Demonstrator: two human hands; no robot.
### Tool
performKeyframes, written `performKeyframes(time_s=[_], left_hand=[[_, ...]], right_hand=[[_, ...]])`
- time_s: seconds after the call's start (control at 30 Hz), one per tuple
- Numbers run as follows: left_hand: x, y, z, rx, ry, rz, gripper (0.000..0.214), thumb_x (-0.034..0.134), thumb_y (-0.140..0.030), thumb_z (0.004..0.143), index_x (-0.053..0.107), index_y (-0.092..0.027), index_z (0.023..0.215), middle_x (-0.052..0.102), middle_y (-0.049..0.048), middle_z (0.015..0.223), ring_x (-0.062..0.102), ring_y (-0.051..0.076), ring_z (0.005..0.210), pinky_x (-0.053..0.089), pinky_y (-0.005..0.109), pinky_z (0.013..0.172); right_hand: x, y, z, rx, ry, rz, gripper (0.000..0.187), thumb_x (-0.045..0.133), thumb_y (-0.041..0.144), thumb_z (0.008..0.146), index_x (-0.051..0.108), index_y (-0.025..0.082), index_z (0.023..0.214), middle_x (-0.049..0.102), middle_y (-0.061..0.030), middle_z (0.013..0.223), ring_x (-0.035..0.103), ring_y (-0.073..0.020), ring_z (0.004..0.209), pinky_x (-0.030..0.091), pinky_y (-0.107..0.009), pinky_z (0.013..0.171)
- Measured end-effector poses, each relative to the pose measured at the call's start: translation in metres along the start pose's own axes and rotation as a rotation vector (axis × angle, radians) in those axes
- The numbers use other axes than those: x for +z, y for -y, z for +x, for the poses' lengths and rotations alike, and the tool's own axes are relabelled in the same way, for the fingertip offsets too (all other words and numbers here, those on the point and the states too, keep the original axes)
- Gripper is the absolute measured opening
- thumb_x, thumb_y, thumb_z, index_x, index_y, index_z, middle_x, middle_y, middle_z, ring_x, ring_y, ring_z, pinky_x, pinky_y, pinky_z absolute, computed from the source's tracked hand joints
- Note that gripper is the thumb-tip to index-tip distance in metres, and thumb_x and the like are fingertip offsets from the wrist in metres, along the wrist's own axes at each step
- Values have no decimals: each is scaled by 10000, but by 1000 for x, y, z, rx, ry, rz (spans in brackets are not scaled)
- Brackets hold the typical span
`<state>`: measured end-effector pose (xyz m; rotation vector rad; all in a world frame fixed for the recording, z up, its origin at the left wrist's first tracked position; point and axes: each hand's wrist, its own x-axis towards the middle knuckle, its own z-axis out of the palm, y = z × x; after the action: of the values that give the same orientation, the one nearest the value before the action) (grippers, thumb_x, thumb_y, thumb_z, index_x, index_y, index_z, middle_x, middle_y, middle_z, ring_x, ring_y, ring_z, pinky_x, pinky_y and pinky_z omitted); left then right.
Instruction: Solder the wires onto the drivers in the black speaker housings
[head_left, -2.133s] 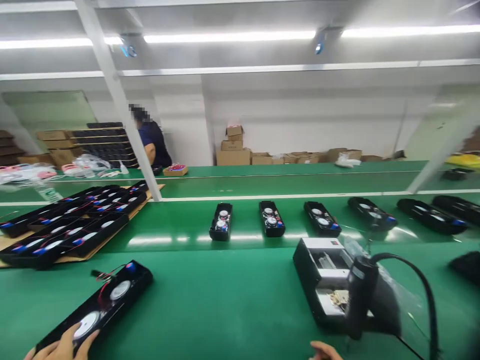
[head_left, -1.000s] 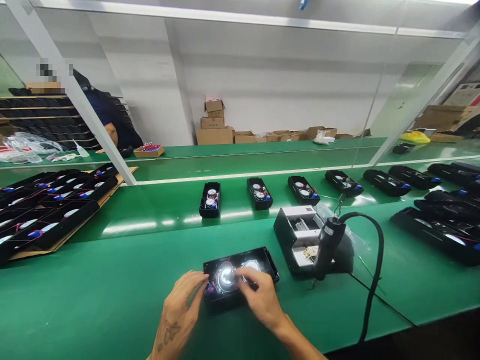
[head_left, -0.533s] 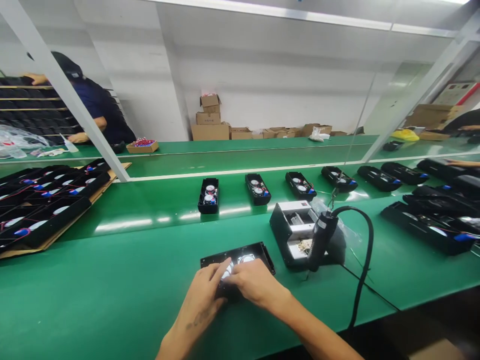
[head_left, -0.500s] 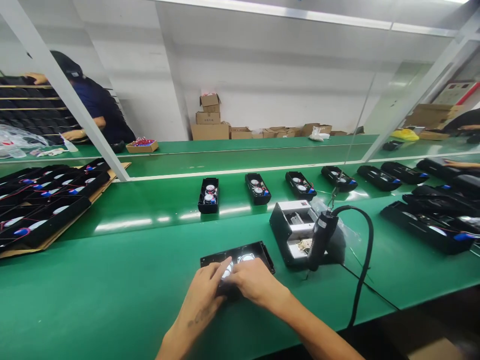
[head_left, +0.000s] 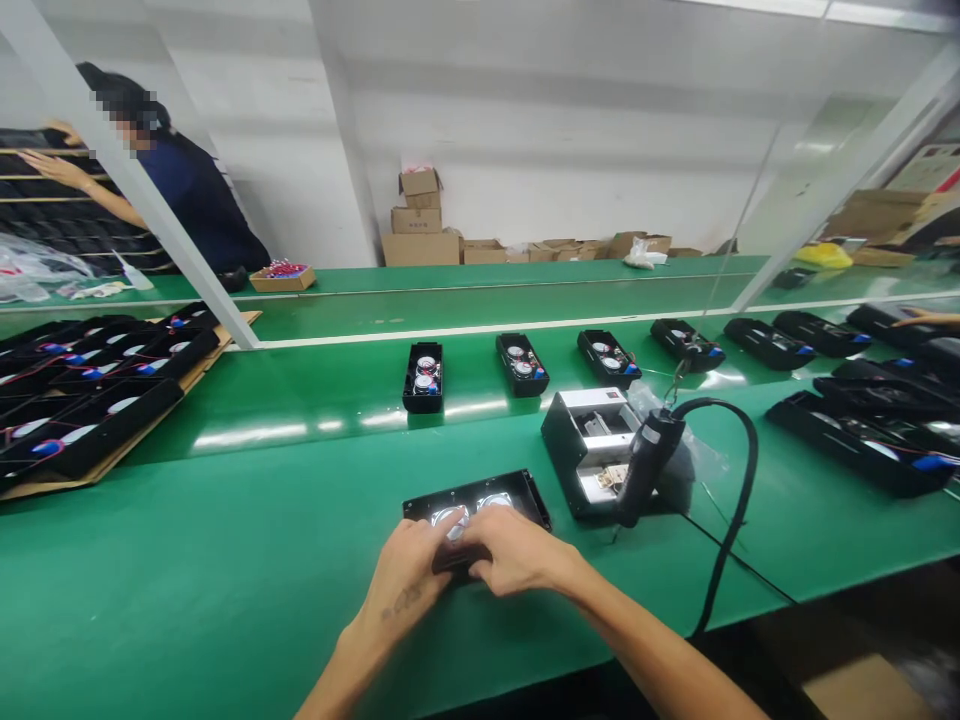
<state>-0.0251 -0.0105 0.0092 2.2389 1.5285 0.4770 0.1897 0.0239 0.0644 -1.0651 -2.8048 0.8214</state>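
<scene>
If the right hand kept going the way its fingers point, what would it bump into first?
The right hand points left, over the black speaker case, so it would probably meet the left hand first. They look almost touching, but depth is hard to judge here.

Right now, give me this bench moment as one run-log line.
left hand: on black speaker case | right hand: on same case | beside: black corded tool

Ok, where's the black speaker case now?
Head view: the black speaker case lies on the green bench beneath the left hand and right hand, left of the open black-and-white unit.
</scene>
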Motion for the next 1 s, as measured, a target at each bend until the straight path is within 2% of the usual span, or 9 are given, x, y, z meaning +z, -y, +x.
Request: performKeyframes(time_s=[0.1,0.23,0.37,0.57,0.77,1.0], left_hand=[[-19,4,20,-53,88,-67,672,789,-228,719,677,-347,1371,774,-13,937,672,234,862,471,343,828],[-52,20,68,-82,270,-352,655,900,-328,586,754,-292,1223,753,-39,875,683,193,816,480,265,739],[-72,32,99,-122,387,-407,657,932,-395,537,765,-236,1152,712,-35,806,636,168,738,439,246,642],[-68,37,105,-156,402,-518,724,939,-396,520,734,-214,1190,624,-61,735,544,130,669,358,235,602],[-64,41,107,-183,404,-587,855,967,-355,480,702,-214,1280,611,-69,734,518,122,672,344,236,611],[-64,40,107,-167,420,-577,817,967,-349,498,718,-205,1262,583,-81,705,488,110,653,312,238,588]], right_hand=[[-13,3,11,49,3,-26,316,734,187,765,768,221,1077,793,-70,967,718,-244,903,392,-272,670],[-47,3,39,155,65,-77,309,758,228,737,784,187,1043,769,-75,875,680,-218,747,330,-268,554],[-75,-11,70,204,176,88,278,853,287,685,810,185,939,715,-2,767,622,-169,719,354,-241,556],[-78,-30,89,193,211,168,394,920,301,638,826,186,1004,706,45,798,599,-131,742,396,-212,609],[-77,-23,84,198,179,183,277,927,273,609,836,191,857,621,62,648,551,-131,693,376,-223,593],[-73,-17,78,252,118,230,265,911,255,603,838,193,850,612,66,648,550,-128,690,378,-216,596]])
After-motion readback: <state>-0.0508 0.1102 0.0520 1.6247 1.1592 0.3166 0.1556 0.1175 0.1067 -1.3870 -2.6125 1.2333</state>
